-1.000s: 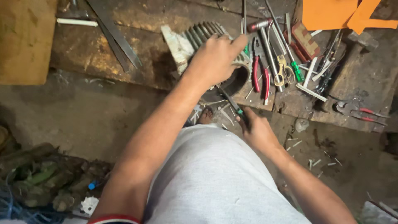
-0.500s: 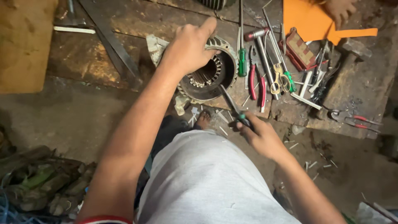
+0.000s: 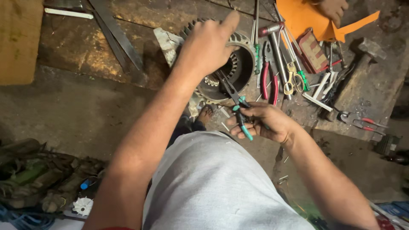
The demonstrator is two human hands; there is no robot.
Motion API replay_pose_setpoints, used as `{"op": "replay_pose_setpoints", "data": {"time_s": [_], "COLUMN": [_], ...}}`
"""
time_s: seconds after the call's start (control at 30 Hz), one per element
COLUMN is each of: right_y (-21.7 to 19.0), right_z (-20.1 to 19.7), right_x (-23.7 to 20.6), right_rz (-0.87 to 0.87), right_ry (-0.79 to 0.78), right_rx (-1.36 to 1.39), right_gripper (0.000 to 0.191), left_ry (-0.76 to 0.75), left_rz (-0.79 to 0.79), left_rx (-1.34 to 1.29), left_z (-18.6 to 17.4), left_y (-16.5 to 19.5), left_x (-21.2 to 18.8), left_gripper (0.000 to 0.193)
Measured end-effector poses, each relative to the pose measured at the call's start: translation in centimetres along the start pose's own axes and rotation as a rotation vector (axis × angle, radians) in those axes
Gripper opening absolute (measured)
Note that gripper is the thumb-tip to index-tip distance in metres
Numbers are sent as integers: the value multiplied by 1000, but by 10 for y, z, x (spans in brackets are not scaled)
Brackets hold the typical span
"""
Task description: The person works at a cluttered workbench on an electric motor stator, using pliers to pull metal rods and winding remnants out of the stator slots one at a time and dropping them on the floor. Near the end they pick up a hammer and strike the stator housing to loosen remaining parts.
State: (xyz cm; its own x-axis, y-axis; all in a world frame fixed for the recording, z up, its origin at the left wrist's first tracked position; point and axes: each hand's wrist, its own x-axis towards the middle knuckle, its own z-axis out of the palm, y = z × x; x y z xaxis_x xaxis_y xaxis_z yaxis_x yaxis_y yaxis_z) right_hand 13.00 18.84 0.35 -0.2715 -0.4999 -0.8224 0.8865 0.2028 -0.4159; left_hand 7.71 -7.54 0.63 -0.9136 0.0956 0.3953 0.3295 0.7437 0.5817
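Head view: left hand [image 3: 207,47] curled over motor stator [image 3: 232,70] rim, forefinger out; right hand [image 3: 264,122] clasping green-handled pliers [image 3: 237,102], tips inside its bore

Finned round motor stator [image 3: 238,64] lies on its side on the worktop [image 3: 85,47], bore open; green-handled pliers [image 3: 238,106] point into it.

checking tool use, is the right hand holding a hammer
No, the right hand grips green-handled pliers pointed into the motor housing.

Dim, grimy concrete floor [image 3: 76,115] (stained dark) beside a worn wooden board [image 3: 17,42].
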Motion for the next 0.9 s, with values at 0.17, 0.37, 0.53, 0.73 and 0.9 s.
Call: {"op": "replay_pose_setpoints", "data": {"time_s": [0.17, 0.37, 0.53, 0.73, 0.9], "right_y": [15, 32, 36, 61, 73], "right_z": [-15, 11, 24, 25, 21], "right_x": [2, 11, 14, 39, 54], "right_rz": [29, -336, -621, -948, -1020], "right_ry": [-272, 519, 645, 721, 779], "right_rx": [320, -950, -1193, -1130, -1146], "right_gripper": [22, 42, 38, 29, 26], "left_ry": [17, 0, -7, -37, -71], "left_rz": [32, 51, 69, 110, 119], "left_rx": [1, 1, -32, -2, 3], "left_z": [4, 3, 3, 3, 9], "left_y": [10, 14, 20, 23, 29], "left_x": [-7, -6, -10, -11, -15], "left_gripper": [52, 45, 44, 49, 51]}}
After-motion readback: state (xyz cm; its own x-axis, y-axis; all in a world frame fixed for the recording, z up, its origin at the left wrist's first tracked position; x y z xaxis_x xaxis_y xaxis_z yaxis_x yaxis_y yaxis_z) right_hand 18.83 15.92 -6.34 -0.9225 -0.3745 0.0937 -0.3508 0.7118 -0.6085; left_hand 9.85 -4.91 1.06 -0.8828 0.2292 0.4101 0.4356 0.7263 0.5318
